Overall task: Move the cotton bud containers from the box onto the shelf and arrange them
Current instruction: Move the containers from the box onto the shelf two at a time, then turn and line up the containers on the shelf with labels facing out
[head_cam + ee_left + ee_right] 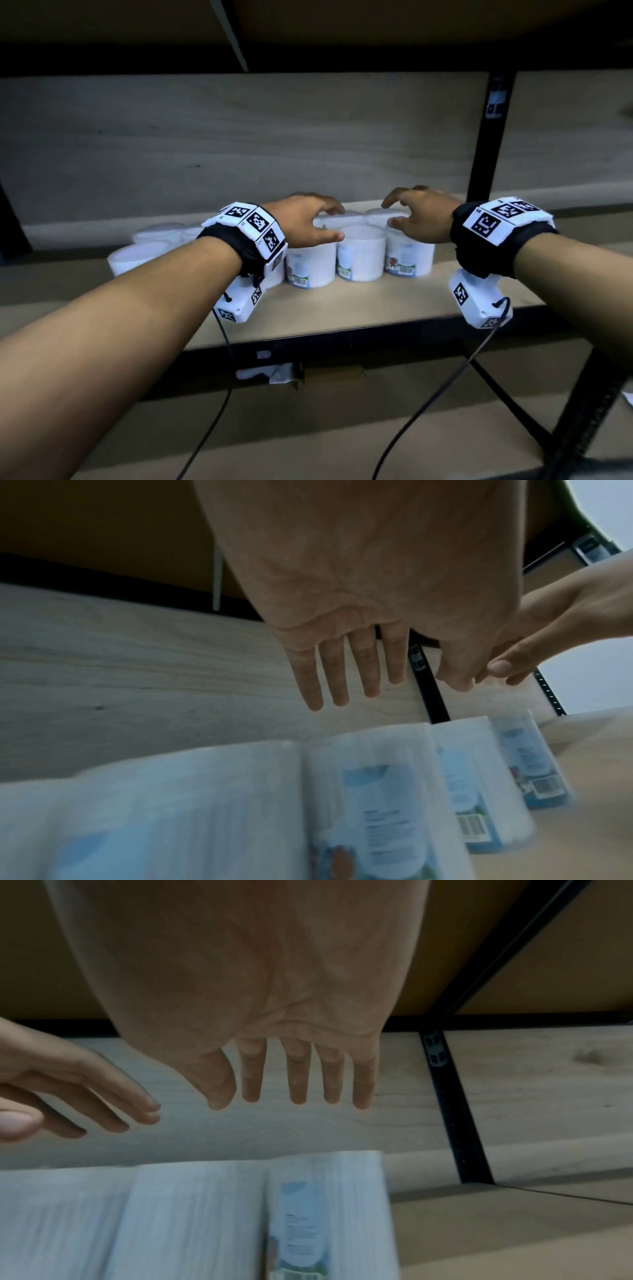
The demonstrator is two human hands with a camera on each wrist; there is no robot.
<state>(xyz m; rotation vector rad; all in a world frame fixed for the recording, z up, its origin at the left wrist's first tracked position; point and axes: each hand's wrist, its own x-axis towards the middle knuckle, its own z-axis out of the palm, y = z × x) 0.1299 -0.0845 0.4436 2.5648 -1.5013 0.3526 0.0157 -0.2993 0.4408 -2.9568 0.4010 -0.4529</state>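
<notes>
Several white round cotton bud containers (360,253) with blue labels stand in rows on the wooden shelf (359,308). My left hand (308,219) hovers over the containers left of middle, fingers spread and straight, holding nothing. My right hand (416,214) hovers over the right end of the group, fingers spread, empty as well. From the left wrist the left hand's fingers (339,674) point down above blurred containers (369,799). In the right wrist view the right hand's fingers (298,1074) hang straight above a container (308,1218). The box is out of view.
A black upright post (488,137) stands behind and right of the containers. The shelf above (308,27) hangs low over the hands. Bare shelf board (565,246) lies to the right of the group. Cables (428,404) hang from both wrists over a lower shelf.
</notes>
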